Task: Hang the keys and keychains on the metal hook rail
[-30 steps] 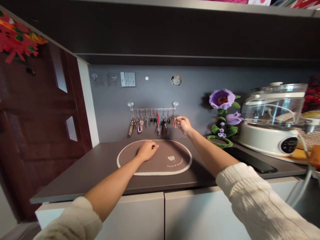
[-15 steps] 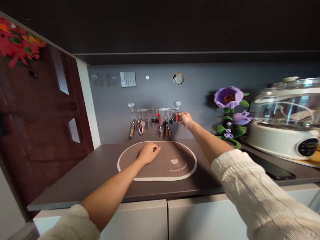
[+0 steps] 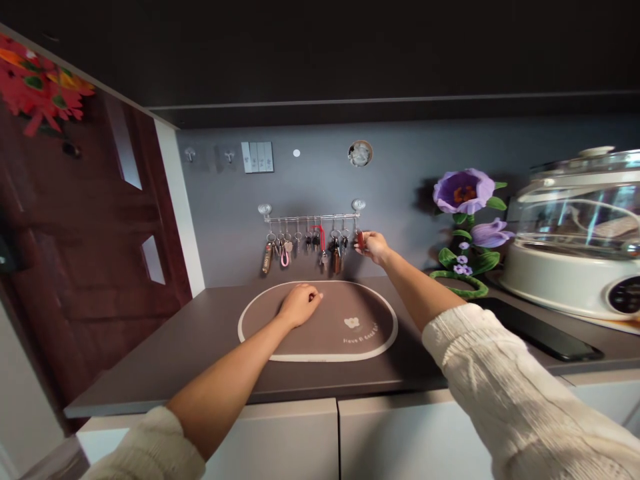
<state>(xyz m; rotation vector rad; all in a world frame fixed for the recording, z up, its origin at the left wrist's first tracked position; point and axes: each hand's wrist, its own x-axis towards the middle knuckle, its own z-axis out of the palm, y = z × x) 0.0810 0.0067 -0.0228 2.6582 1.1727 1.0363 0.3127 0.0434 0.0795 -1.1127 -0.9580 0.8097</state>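
The right hand [image 3: 374, 247] is just below the right end of the clear key rail [image 3: 314, 219], its fingers narrowed on a small red item [image 3: 361, 240]; that pinch seems chosen so that so slight a thing can be handled close to the last hook without knocking its neighbours. Whether the item hangs from that hook or only touches it, I cannot tell. The key bunches [image 3: 337, 257] dangle in a row under the rail, probably spaced so each can be picked out alone, and a suction cup [image 3: 265, 209] at either end appears to hold the rail to the wall [image 3: 400, 153]. The left hand [image 3: 301, 305] is below and in front of the rail, over the oval mat [image 3: 320, 343] — seemingly idle, its fingers curled, though I cannot tell whether they enclose anything. The red item looks dark, narrow and upright, partly covered by the fingers, its details too small to read.
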